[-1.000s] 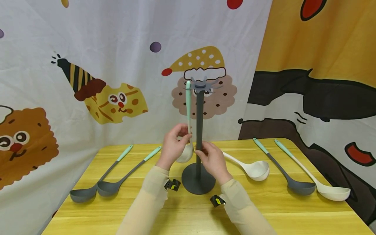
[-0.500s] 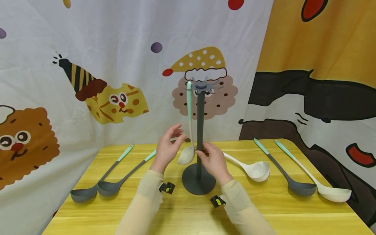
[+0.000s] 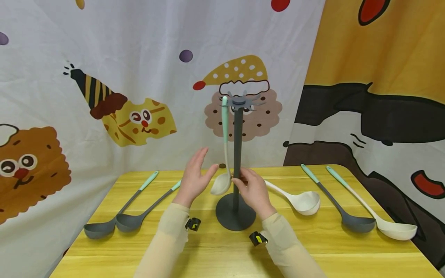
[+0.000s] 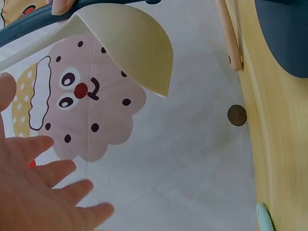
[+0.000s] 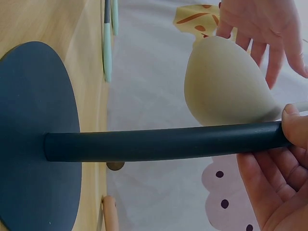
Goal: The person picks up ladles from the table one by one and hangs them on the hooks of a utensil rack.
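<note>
A white ladle with a mint-green handle (image 3: pixel 225 123) hangs by its top from the hooked crown of a dark grey utensil stand (image 3: pixel 238 150). Its bowl (image 5: pixel 226 82) hangs beside the post, tilted. My right hand (image 3: pixel 253 190) grips the post low down, thumb on one side and fingers on the other, as the right wrist view shows. My left hand (image 3: pixel 193 178) is spread, fingers straight, to the left of the hanging ladle and apart from it. In the left wrist view the same hand (image 4: pixel 43 187) holds nothing.
On the wooden table (image 3: pixel 222 251) two grey ladles (image 3: pixel 128 223) lie at the left. At the right lie a white ladle (image 3: pixel 305 202), a grey ladle (image 3: pixel 358 223) and another white ladle (image 3: pixel 396 230). A printed cloth (image 3: pixel 139 38) hangs behind.
My left hand has let go of the hanging ladle, moved left and down away from it, and its fingers have straightened. My right hand has stayed on the post.
</note>
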Demonstrator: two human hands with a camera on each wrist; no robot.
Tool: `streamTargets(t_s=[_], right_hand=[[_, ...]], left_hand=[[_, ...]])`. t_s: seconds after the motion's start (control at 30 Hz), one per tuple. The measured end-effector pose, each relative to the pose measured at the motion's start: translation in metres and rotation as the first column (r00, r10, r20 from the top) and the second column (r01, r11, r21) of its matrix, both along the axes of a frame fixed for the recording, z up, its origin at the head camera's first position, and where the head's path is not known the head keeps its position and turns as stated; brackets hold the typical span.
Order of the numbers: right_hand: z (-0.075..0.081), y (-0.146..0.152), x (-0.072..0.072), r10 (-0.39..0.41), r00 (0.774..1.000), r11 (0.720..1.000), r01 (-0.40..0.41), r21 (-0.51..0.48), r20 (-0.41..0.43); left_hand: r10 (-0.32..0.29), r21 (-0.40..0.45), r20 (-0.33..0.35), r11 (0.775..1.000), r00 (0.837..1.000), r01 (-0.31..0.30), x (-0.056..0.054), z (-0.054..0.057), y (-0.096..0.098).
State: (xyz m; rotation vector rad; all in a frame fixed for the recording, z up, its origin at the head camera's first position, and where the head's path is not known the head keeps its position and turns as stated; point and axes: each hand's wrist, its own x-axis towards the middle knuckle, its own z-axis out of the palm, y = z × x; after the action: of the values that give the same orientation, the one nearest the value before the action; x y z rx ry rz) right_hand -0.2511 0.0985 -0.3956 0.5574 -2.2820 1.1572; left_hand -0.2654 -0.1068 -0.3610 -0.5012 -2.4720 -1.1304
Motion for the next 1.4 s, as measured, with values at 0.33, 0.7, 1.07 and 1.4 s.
streamTargets(t_s=[0.33, 0.7, 1.07, 1.4], right_hand=[[0.001, 0.000, 0.000, -0.003, 1.000, 1.000, 0.003, 0.003, 0.000], [0.002, 0.000, 0.000, -0.022, 1.000, 1.000, 0.022, 0.022, -0.010], [0.002, 0.000, 0.001, -0.022, 1.000, 1.000, 0.022, 0.021, -0.001], [0.001, 0.000, 0.000, -0.018, 1.000, 1.000, 0.018, 0.024, -0.009]], left_hand=[[-0.007, -0.139, 0.082, 0.990, 0.997, 0.018, -0.001, -0.001, -0.007], [0.020, -0.375, 0.189, 0.926, 0.982, 0.054, -0.001, -0.009, -0.021], [0.063, -0.473, 0.326, 0.875, 0.943, 0.105, -0.003, -0.022, -0.034], [0.097, -0.517, 0.394, 0.846, 0.914, 0.133, -0.004, -0.034, -0.044]])
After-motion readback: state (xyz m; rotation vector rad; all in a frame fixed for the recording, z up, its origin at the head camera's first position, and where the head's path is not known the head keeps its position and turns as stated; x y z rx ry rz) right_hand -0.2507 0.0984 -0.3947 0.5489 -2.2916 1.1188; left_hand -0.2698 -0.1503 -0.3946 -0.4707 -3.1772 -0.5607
